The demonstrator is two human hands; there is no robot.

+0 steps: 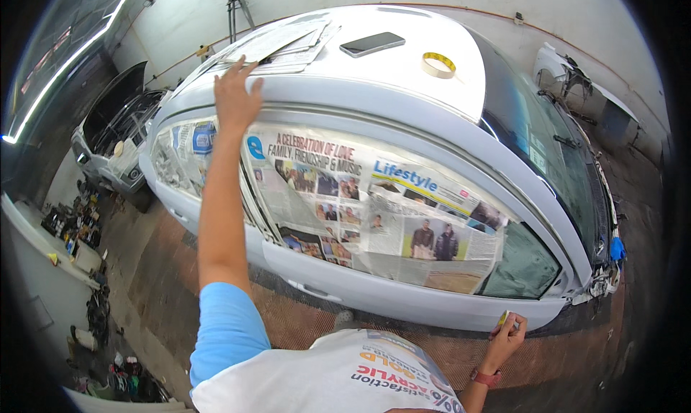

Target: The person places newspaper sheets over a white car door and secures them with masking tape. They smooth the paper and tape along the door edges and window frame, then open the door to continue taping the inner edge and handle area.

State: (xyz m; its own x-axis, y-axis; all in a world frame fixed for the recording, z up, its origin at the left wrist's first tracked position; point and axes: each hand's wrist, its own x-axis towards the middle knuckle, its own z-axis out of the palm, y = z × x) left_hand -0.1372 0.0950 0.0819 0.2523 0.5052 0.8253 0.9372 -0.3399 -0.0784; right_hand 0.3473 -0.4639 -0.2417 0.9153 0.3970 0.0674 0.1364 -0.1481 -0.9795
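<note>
My left hand (pixel 236 96) reaches up to the edge of the car roof (pixel 425 35), fingers spread, at the near corner of a stack of newspaper sheets (pixel 288 50). Whether it touches the paper or only the roof, I cannot tell. Low on the right, beside the car's front door, my right hand (pixel 507 334) is closed on what looks like a small roll of masking tape with a yellow core (pixel 504 317). Printed newspaper (pixel 389 222) covers most of the front side window. Bare glass (pixel 524 262) shows at its front corner. More newspaper (pixel 183 150) masks the rear side window.
On the roof lie a dark phone (pixel 372 44) and another tape roll (pixel 438 65). The windshield (pixel 529 125) is at the right. Another car with its hood raised (pixel 119 132) stands far left. Assorted parts (pixel 75 229) clutter the left floor; a loose body panel (pixel 558 71) is far right.
</note>
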